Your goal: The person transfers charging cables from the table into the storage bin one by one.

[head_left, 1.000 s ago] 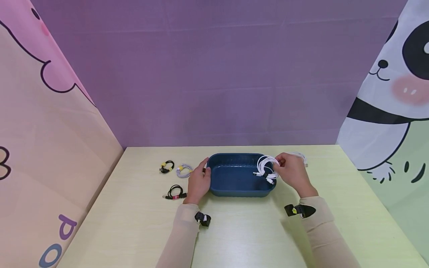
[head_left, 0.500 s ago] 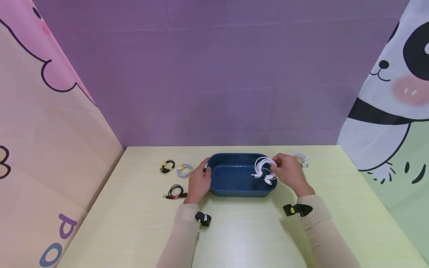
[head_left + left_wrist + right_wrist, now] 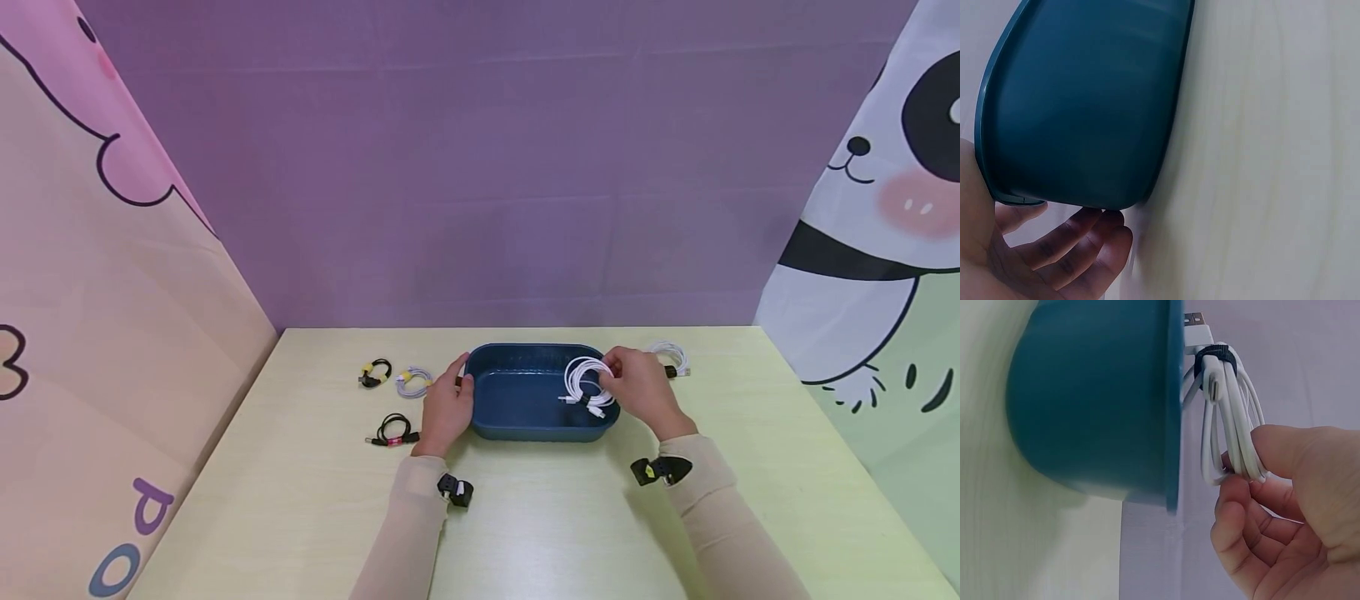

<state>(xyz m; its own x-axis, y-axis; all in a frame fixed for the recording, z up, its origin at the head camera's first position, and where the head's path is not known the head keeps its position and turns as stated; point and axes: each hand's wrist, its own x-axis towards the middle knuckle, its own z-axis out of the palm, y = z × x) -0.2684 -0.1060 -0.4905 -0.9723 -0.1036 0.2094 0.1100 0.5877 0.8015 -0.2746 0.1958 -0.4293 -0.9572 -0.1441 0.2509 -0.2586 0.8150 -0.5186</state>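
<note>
My right hand (image 3: 637, 385) pinches a coiled white USB cable (image 3: 583, 385) between thumb and fingertips, above the right end of a dark blue plastic basin (image 3: 517, 433). In the right wrist view a black strap (image 3: 1215, 355) binds the white loops, and a metal USB plug (image 3: 1195, 319) sticks out at the top. The coil hangs just over the basin's rim. My left hand (image 3: 446, 412) grips the basin's left end, its thumb at the rim. In the left wrist view the fingertips (image 3: 1113, 219) curl against the outer end wall.
Left of the basin lie a small black coiled cable (image 3: 375, 373) with yellow ties, a pale lilac coiled cable (image 3: 413, 382), and a black coiled cable with a red tie (image 3: 393, 430). Another white coiled cable (image 3: 671, 357) lies behind my right hand. A purple cloth (image 3: 495, 167) stands behind the table (image 3: 540, 517).
My right hand has moved slightly left and down with the white cable, bringing it further over the basin. More of the cable behind that hand shows. The left hand and basin stay put.
</note>
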